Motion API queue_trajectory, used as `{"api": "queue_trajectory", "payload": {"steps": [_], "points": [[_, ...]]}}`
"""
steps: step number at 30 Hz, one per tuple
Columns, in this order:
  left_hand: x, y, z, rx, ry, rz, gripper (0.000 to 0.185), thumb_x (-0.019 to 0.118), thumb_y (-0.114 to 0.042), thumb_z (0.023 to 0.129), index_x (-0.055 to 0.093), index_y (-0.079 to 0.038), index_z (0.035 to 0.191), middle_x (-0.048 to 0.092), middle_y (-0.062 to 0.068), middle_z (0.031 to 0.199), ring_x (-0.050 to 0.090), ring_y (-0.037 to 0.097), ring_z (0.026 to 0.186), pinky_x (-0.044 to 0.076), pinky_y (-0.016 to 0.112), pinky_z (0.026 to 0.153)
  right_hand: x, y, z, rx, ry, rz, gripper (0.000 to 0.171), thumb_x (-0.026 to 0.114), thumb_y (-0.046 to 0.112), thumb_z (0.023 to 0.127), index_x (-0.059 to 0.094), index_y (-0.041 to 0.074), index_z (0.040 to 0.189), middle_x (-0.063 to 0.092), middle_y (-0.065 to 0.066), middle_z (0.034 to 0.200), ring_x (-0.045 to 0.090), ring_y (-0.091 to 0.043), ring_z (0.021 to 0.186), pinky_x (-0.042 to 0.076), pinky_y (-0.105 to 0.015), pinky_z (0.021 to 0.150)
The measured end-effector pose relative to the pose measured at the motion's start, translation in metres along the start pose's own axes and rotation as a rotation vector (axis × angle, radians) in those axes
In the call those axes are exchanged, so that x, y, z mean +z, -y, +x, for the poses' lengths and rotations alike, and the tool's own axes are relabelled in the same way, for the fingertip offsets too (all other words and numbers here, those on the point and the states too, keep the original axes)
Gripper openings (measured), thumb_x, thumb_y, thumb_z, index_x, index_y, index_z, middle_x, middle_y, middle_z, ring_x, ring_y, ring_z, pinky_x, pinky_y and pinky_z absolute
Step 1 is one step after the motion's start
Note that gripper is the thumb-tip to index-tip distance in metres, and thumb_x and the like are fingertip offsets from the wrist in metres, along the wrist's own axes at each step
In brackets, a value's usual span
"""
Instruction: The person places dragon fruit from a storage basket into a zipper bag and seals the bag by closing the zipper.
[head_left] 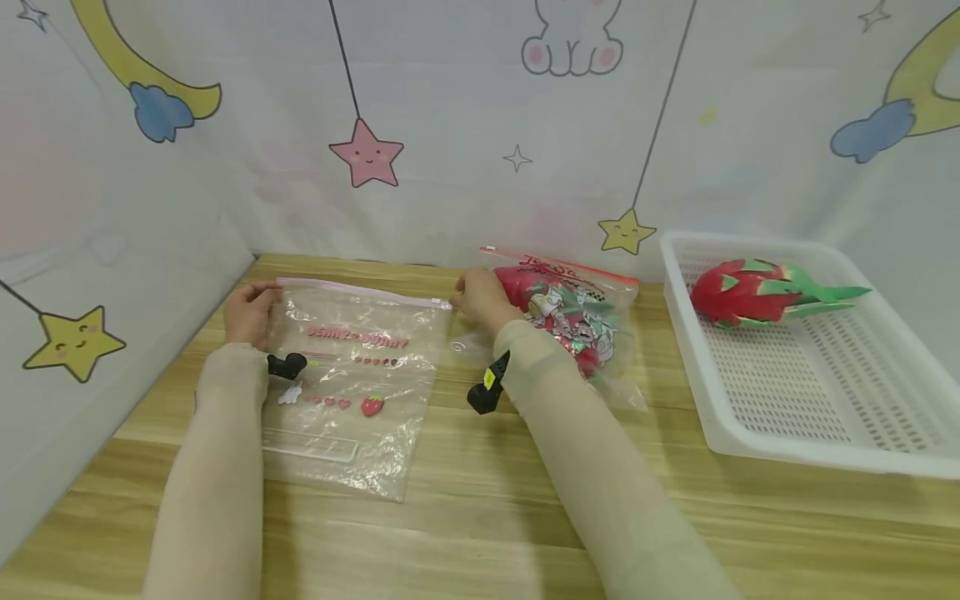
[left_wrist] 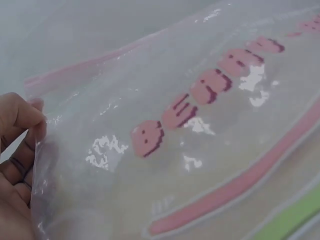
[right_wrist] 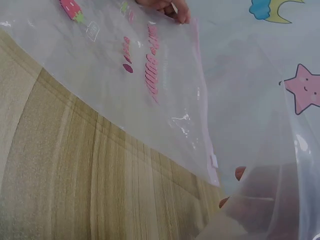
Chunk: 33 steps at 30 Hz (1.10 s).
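Observation:
A clear zip bag (head_left: 345, 367) with a pink top edge, pink lettering and a strawberry print hangs nearly flat above the wooden table. At its upper left corner my left hand (head_left: 251, 315) pinches the plastic between thumb and fingers, as the left wrist view shows. The white slider (right_wrist: 214, 161) sits at the right end of the pink zip. My right hand (head_left: 486, 300) reaches close to that end, with its fingertips (right_wrist: 240, 173) apart and partly covered by clear plastic in the right wrist view. Beside this hand lies a second zip bag (head_left: 592, 333) with a red zip, holding red-and-green dragon fruit.
To the right stands a white perforated basket (head_left: 686, 358) with one red dragon fruit (head_left: 738, 292) with green leaves in it. A printed cloth wall (head_left: 450, 83) closes the back and sides of the wooden table (head_left: 450, 517).

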<state>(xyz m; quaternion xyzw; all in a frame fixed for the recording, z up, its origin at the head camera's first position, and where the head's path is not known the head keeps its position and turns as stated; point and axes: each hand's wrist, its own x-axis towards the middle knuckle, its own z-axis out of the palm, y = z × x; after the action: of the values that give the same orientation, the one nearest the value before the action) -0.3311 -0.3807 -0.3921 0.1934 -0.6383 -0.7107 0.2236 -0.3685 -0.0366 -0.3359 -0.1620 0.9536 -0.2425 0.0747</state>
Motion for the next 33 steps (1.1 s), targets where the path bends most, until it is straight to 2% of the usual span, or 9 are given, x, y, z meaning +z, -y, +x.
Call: {"api": "queue_trajectory", "payload": {"steps": [3,9,13,17,21,25,29,33], "points": [[-0.002,0.001,0.001,-0.017,0.006,-0.146,0.026,0.062,0.006,0.086,0.066,-0.014,0.07,0.061,-0.008,0.072,0.051,0.005,0.066,0.045,0.011,0.057,0.001,-0.001,0.0,0.009,0.017,0.046,0.034,0.062,0.025,0.095,0.062,0.003,0.121,0.064,-0.013,0.119,0.06,-0.024,0.109,0.047,-0.033,0.099],[-0.006,0.0,-0.003,-0.004,0.063,-0.31,0.024,0.061,0.008,0.087,0.066,-0.009,0.071,0.063,-0.004,0.069,0.054,0.008,0.06,0.048,0.013,0.057,0.001,0.0,-0.002,0.0,0.037,0.084,0.035,0.062,0.026,0.095,0.061,0.003,0.122,0.065,-0.012,0.117,0.063,-0.019,0.098,0.051,-0.03,0.092],[-0.008,0.0,-0.006,0.036,0.112,-0.445,0.027,0.055,0.013,0.088,0.064,-0.005,0.071,0.064,0.0,0.071,0.057,0.01,0.062,0.05,0.015,0.061,0.001,0.001,-0.004,-0.003,0.055,0.107,0.035,0.062,0.025,0.095,0.061,0.003,0.122,0.067,-0.012,0.108,0.059,-0.015,0.084,0.049,-0.023,0.075],[-0.008,0.002,-0.009,0.081,0.148,-0.53,0.022,0.059,0.014,0.086,0.063,-0.002,0.071,0.063,0.002,0.073,0.058,0.011,0.063,0.05,0.016,0.062,0.001,0.001,-0.006,-0.001,0.071,0.189,0.033,0.061,0.023,0.095,0.061,0.003,0.121,0.067,-0.013,0.104,0.06,-0.016,0.077,0.044,-0.018,0.061],[-0.006,0.004,-0.012,0.115,0.159,-0.558,0.019,0.063,0.014,0.083,0.062,-0.001,0.071,0.062,0.003,0.071,0.057,0.012,0.06,0.049,0.016,0.059,0.0,0.002,-0.008,-0.019,0.067,0.271,0.025,0.062,0.019,0.094,0.064,0.003,0.113,0.068,-0.013,0.103,0.065,-0.022,0.084,0.043,-0.017,0.059],[-0.005,0.004,-0.014,0.124,0.156,-0.565,0.026,0.055,0.016,0.087,0.063,-0.002,0.071,0.064,0.004,0.071,0.058,0.011,0.058,0.048,0.015,0.057,-0.001,0.004,-0.009,-0.054,0.057,0.301,0.018,0.063,0.014,0.093,0.067,0.001,0.105,0.069,-0.013,0.099,0.067,-0.028,0.092,0.042,-0.017,0.06],[-0.007,0.004,-0.015,0.108,0.169,-0.551,0.026,0.055,0.015,0.088,0.065,-0.003,0.072,0.065,0.002,0.07,0.059,0.011,0.058,0.048,0.016,0.054,-0.001,0.005,-0.009,-0.08,0.044,0.304,0.015,0.063,0.012,0.093,0.067,0.0,0.102,0.069,-0.013,0.097,0.068,-0.029,0.091,0.043,-0.017,0.06],[-0.012,0.0,-0.017,0.065,0.218,-0.53,0.021,0.06,0.009,0.088,0.066,-0.005,0.074,0.066,0.002,0.071,0.063,0.011,0.06,0.05,0.017,0.055,-0.002,0.006,-0.008,-0.113,0.028,0.299,0.014,0.063,0.013,0.093,0.067,0.001,0.101,0.068,-0.011,0.096,0.067,-0.025,0.086,0.044,-0.017,0.06]]}}
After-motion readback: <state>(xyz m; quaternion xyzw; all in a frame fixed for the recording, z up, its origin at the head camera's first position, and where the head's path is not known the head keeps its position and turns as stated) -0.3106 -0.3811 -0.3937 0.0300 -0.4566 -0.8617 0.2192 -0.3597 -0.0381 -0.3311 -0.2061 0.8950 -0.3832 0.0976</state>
